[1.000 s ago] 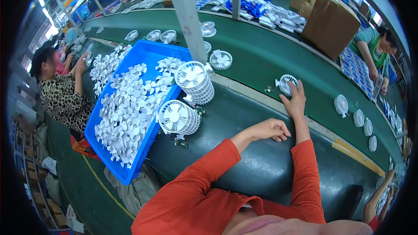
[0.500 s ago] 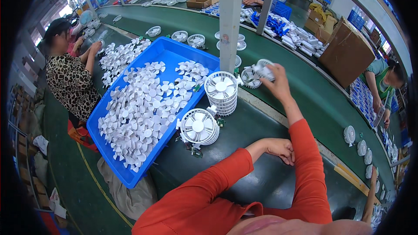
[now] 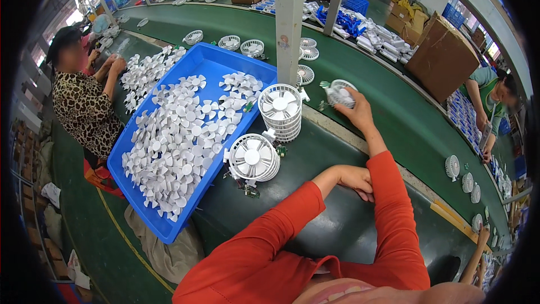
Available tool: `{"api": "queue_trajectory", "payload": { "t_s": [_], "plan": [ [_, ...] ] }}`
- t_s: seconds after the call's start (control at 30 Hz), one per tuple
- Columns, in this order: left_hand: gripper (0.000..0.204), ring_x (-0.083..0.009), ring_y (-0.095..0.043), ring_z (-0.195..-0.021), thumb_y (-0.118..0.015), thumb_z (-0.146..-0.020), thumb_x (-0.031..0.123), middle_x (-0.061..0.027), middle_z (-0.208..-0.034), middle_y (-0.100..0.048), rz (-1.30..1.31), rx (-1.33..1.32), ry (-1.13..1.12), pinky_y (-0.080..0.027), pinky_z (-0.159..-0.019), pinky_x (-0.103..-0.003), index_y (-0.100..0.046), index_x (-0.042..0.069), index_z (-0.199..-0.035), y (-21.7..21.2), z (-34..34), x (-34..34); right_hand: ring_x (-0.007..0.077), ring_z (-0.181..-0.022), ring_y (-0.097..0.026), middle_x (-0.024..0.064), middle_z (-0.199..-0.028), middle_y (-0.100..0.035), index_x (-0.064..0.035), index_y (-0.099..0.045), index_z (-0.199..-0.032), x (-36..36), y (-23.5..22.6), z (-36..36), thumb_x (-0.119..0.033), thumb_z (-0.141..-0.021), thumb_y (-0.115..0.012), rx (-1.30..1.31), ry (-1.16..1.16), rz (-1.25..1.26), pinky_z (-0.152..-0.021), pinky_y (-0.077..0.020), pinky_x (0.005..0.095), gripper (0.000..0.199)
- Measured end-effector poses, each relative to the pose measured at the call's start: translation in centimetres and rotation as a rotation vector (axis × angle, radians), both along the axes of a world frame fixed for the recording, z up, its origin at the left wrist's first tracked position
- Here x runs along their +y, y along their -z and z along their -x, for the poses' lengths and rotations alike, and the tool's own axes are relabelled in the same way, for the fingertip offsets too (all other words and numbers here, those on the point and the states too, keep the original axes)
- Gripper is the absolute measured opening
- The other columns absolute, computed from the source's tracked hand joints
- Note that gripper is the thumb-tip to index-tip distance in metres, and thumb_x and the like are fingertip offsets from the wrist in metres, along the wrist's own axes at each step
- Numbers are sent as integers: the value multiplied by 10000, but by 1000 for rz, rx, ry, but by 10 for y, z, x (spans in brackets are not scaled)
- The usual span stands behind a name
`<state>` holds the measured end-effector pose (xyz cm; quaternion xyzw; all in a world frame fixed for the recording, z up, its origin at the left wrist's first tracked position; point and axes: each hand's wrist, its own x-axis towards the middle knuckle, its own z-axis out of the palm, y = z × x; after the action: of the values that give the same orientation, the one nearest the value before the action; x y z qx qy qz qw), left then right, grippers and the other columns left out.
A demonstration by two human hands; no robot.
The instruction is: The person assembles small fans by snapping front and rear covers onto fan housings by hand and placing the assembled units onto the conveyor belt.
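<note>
My right hand (image 3: 360, 114) reaches over the green conveyor belt, fingers closed round the rim of a white round fan housing (image 3: 340, 93). A small green circuit board (image 3: 324, 85) shows beside that housing. My left hand (image 3: 354, 179) rests on the dark work surface beside my right forearm; its fingers are curled, partly hidden by the right sleeve, with nothing visible in them. Left of my hands stand two stacks of white fan housings, a taller stack (image 3: 279, 107) and a nearer stack (image 3: 252, 159), with white blades in their top pieces. Wires and a circuit board (image 3: 251, 191) stick out beside the nearer stack.
A blue tray (image 3: 116, 163) of white fan blades lies left of the stacks. A white metal post (image 3: 289, 28) rises behind them. More housings (image 3: 452, 167) lie along the belt (image 3: 388, 115). A large carton (image 3: 444, 63) stands across it; co-workers sit left, far and right.
The housing in my right hand now faces flatter toward the belt; the separate one just beneath it no longer shows clearly. My left hand has shifted slightly. The whole view has moved a little.
</note>
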<state>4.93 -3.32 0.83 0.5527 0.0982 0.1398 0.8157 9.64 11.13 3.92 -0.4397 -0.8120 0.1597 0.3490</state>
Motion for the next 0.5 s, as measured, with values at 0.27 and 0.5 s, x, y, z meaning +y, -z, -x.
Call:
{"api": "queue_trajectory", "payload": {
  "t_s": [0.27, 0.5],
  "plan": [
    [551, -203, -568, -1064, -562, -946, 237, -154, -1279, -474, 11, -87, -1050, -510, -871, -345, -279, 52, -1382, 9, 9, 26, 322, -1030, -618, 211, -1129, -623, -32, -570, -1213, -52, -10, -71, -336, -709, -782, 213, 310, 141, -869, -489, 374, 626],
    [556, -155, -494, -1128, -619, -905, 165, -112, -1260, -476, 23, -311, -1316, -406, -961, -289, -303, -1, -1331, 7, 4, 29, 376, -1032, -572, 204, -1169, -543, -81, -540, -1241, -102, -2, -53, -243, -707, -772, -17, 252, -92, -861, -482, 421, 604]
  ]
}}
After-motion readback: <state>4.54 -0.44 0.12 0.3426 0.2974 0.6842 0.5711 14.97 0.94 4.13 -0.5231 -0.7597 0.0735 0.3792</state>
